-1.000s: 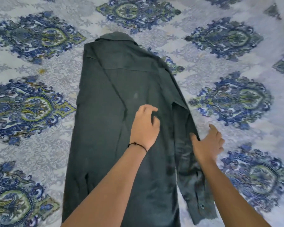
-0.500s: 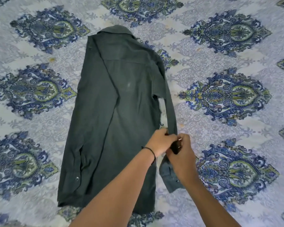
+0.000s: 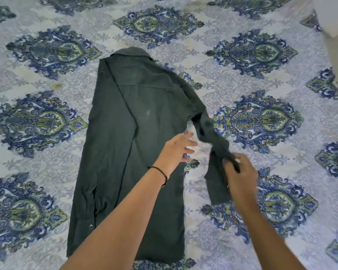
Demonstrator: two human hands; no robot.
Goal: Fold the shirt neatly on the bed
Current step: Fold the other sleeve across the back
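R hand (image 3: 240,178): sleeve (image 3: 208,130) pinched nr cuff, held off the bed (image 3: 281,75). L hand (image 3: 174,151): fingers straight & spread at R edge of shirt (image 3: 125,152), nothing gripped; contact not clear. The shirt is spread flat on the bed, collar at far end. Judged approx. 1/3 done: L side seen folded in; R sleeve yet to be laid across, body then folded up.
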